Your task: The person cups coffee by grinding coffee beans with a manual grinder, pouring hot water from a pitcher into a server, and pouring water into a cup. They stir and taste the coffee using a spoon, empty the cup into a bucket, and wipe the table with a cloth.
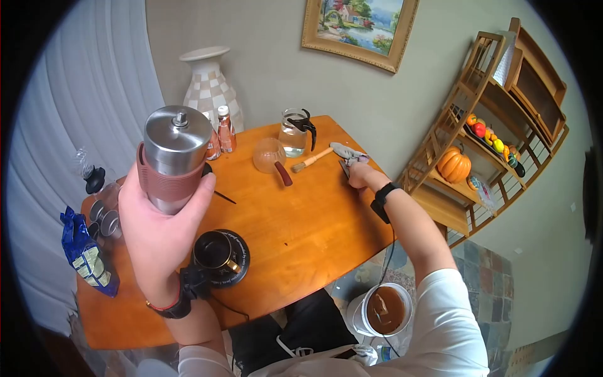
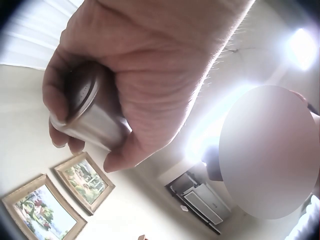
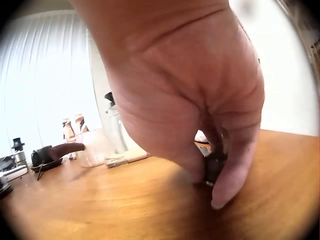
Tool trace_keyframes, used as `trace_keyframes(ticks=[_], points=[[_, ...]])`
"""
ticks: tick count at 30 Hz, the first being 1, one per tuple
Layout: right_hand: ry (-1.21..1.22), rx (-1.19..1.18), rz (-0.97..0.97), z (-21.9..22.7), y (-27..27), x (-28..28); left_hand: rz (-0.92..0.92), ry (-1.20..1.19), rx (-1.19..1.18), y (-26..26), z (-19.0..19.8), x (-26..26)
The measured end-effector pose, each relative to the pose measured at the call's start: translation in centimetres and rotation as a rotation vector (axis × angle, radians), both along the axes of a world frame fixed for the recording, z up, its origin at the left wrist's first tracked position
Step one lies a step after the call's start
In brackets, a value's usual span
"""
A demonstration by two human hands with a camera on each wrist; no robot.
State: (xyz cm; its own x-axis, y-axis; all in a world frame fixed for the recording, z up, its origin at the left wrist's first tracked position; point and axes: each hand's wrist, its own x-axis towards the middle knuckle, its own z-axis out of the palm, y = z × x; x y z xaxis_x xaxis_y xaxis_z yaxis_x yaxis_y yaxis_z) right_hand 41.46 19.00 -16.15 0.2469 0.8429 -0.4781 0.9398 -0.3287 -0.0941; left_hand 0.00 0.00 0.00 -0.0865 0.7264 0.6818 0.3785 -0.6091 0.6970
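Observation:
In the head view my left hand [image 1: 147, 235] holds a manual coffee grinder [image 1: 174, 164] up over the table's left side. The grinder is steel with a brown ribbed band, and a bare shaft stands up from its lid. Fingers and thumb wrap round its body in the left wrist view. At the table's far right, my right hand [image 1: 360, 176] reaches down to the tabletop beside a grey cloth [image 1: 342, 149]. Its fingers and thumb pinch a small dark knob [image 3: 215, 167] close over the wood; the hand hides most of this piece.
A black cup [image 1: 213, 252] on a saucer [image 1: 242, 259] stands near the front edge, with a blue bag [image 1: 88, 256] to the left. Farther back are a brush [image 1: 317, 158], a glass pot [image 1: 267, 154] and a water pitcher [image 1: 292, 143]. A bucket [image 1: 355, 316] stands below the table.

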Motion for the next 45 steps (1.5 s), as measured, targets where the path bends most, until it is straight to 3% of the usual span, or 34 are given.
trace_keyframes(ticks=[3, 8, 11, 12, 17, 19, 21, 25, 32, 34, 45], points=[[-0.003, -0.156, 0.103, 1.4, -1.5, -0.2, -0.002, 0.005, 0.003, 0.3, -0.2, 0.0], [0.000, -0.276, 0.056, 3.9, -4.7, -0.4, -0.033, 0.009, 0.006, 0.7, -0.2, 0.8], [0.377, -0.154, -0.114, 4.0, -7.2, -0.2, -0.074, -0.007, -0.010, 1.0, -0.2, 1.2], [0.370, -0.152, -0.104, 4.6, -8.0, -0.7, -0.064, -0.013, -0.007, 1.1, -0.4, 1.1], [0.774, 0.274, 0.180, 12.6, -14.1, -8.8, -0.064, 0.009, 0.027, 1.5, -0.5, 0.8], [0.767, 0.672, 0.429, 14.9, -16.0, -12.1, -0.025, -0.004, 0.016, 1.8, -0.6, 0.7], [0.604, 1.219, 0.780, 16.6, -16.9, -15.2, -0.004, 0.002, 0.017, 2.0, -0.7, 0.4], [0.465, 1.474, 0.895, 17.7, -17.0, -20.2, 0.075, -0.029, 0.031, 2.0, -0.5, -0.4], [0.483, 1.605, 0.721, 15.9, -14.3, -24.3, 0.211, -0.115, 0.034, 2.4, -0.4, -1.1], [0.387, 1.648, 0.648, 15.4, -14.0, -24.7, 0.193, -0.075, 0.057, 2.9, -0.6, -1.5], [0.383, 1.694, 0.653, 12.5, -12.6, -24.2, 0.237, 0.002, 0.012, 3.8, -1.1, -1.2]])
